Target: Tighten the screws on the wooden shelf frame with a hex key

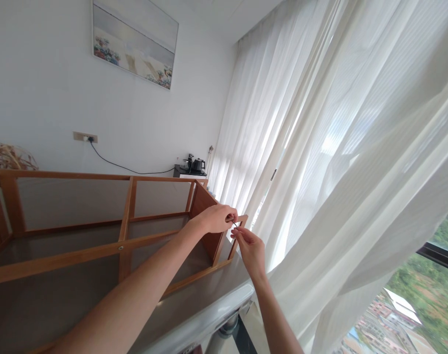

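Observation:
At the right end of a brown wooden furniture frame [123, 216], my two hands meet. My left hand [217, 219] reaches across the frame, its fingers closed in a pinch. Between the hands is a small, thin, dark rod-like piece [235, 224], too small to name exactly. My right hand [249, 246] comes up from below, with thumb and fingers pinched at the lower end of this piece. Behind my left hand stands the frame's solid wooden end panel [206, 216]. A metal fastener [121, 248] shows in the front rail.
Long white curtains [294, 147] hang close on the right, beside a window. A dark kettle [198, 164] stands on a small cabinet behind the frame, with a black cord [128, 169] running to the wall socket [85, 137]. Below the hands is a shiny whitish surface [212, 314].

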{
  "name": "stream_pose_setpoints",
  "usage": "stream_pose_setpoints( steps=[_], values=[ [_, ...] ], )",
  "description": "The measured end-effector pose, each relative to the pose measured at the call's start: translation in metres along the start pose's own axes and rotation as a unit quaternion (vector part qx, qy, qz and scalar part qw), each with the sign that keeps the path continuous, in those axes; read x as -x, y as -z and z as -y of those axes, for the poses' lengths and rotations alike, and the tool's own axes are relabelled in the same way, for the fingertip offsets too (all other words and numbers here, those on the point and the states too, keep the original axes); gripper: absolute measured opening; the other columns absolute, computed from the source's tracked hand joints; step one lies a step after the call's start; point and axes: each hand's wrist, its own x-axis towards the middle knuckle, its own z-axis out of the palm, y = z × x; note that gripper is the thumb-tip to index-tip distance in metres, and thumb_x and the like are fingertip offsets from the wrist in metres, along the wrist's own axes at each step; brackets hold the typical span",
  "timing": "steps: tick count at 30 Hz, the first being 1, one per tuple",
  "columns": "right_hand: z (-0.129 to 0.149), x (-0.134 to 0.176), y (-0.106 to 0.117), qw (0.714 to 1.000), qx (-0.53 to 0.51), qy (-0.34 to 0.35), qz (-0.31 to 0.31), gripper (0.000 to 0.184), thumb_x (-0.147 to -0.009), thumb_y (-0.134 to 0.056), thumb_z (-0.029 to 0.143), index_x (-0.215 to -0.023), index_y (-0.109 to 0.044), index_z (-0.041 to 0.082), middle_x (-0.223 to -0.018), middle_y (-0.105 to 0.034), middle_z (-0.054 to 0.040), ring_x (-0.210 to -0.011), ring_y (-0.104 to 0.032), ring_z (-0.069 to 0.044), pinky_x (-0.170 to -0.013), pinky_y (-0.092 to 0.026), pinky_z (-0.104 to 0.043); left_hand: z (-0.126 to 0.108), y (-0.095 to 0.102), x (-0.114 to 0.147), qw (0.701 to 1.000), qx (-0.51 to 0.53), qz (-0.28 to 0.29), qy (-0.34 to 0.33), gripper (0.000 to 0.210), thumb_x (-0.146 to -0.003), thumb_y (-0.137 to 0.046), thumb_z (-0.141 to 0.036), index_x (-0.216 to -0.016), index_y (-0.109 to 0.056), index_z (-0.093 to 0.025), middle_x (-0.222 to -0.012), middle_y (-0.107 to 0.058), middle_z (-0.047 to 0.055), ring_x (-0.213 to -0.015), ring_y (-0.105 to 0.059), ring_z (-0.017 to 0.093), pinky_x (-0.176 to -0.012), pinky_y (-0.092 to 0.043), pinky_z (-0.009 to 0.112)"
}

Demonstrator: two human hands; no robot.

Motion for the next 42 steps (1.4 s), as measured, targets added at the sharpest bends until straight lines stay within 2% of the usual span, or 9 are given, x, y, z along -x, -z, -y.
stream_pose_setpoints(
  steps=[7, 12, 21, 28, 33, 37, 42],
  values=[
    [-0.003, 0.002, -0.007, 0.999, -0.033, 0.001, 0.007, 0.039, -0.087, -0.063, 0.057, -0.098, -0.074, 0.02, -0.088, -0.077, -0.0062, -0.087, -0.074, -0.025, -0.079, -0.056, -0.035, 0.0, -0.002, 0.0, 1.0, 0.009, 0.0, 0.003, 0.018, -0.081, -0.054, -0.019, -0.09, -0.07, -0.024, -0.089, -0.07, 0.0, -0.075, -0.063, 0.017, -0.062, -0.042, 0.025],
    [-0.006, 0.005, -0.013, 0.999, -0.034, -0.013, 0.008, 0.041, -0.088, -0.061, 0.059, -0.099, -0.071, 0.02, -0.086, -0.076, -0.0063, -0.078, -0.075, -0.024, -0.074, -0.057, -0.034, 0.002, -0.003, -0.001, 1.0, 0.008, -0.005, 0.004, 0.017, -0.081, -0.054, -0.018, -0.089, -0.068, -0.024, -0.087, -0.07, 0.0, -0.072, -0.062, 0.016, -0.06, -0.042, 0.025],
    [-0.011, 0.01, -0.008, 1.0, 0.013, 0.025, 0.011, 0.038, -0.091, -0.059, 0.054, -0.108, -0.069, 0.021, -0.095, -0.076, -0.0076, -0.088, -0.074, -0.024, -0.083, -0.056, -0.036, 0.007, -0.006, -0.002, 1.0, 0.012, -0.005, 0.007, 0.016, -0.081, -0.056, -0.018, -0.089, -0.069, -0.023, -0.081, -0.069, 0.0, -0.07, -0.063, 0.016, -0.066, -0.044, 0.026],
    [-0.013, 0.01, -0.006, 0.998, 0.047, 0.04, -0.015, 0.036, -0.093, -0.056, 0.052, -0.106, -0.071, 0.022, -0.097, -0.076, -0.0077, -0.086, -0.073, -0.024, -0.079, -0.056, -0.036, 0.005, -0.005, -0.003, 0.999, 0.038, 0.004, 0.013, 0.015, -0.082, -0.056, -0.019, -0.089, -0.068, -0.024, -0.081, -0.069, 0.001, -0.074, -0.064, 0.016, -0.068, -0.046, 0.026],
    [-0.014, 0.011, -0.004, 0.995, 0.075, 0.056, -0.03, 0.034, -0.094, -0.054, 0.05, -0.104, -0.073, 0.023, -0.096, -0.077, -0.0064, -0.083, -0.071, -0.022, -0.077, -0.056, -0.034, 0.006, -0.006, -0.004, 0.999, 0.032, 0.011, 0.026, 0.013, -0.082, -0.057, -0.022, -0.09, -0.068, -0.024, -0.078, -0.067, 0.0, -0.07, -0.062, 0.016, -0.062, -0.045, 0.026],
    [-0.013, 0.011, -0.004, 0.995, 0.072, 0.055, -0.037, 0.031, -0.094, -0.055, 0.047, -0.104, -0.074, 0.025, -0.094, -0.077, -0.0042, -0.082, -0.071, -0.021, -0.077, -0.055, -0.033, 0.006, -0.007, -0.005, 0.999, 0.024, 0.011, 0.021, 0.013, -0.082, -0.056, -0.024, -0.088, -0.068, -0.023, -0.08, -0.067, 0.0, -0.068, -0.06, 0.016, -0.059, -0.043, 0.025],
    [-0.013, 0.008, -0.007, 0.996, 0.06, 0.051, -0.036, 0.03, -0.094, -0.054, 0.045, -0.101, -0.076, 0.026, -0.09, -0.077, -0.0022, -0.08, -0.072, -0.021, -0.074, -0.053, -0.031, 0.005, -0.007, -0.006, 1.0, 0.018, 0.013, 0.02, 0.016, -0.082, -0.055, -0.025, -0.091, -0.068, -0.023, -0.082, -0.068, 0.0, -0.072, -0.062, 0.016, -0.064, -0.045, 0.025]
  ],
)
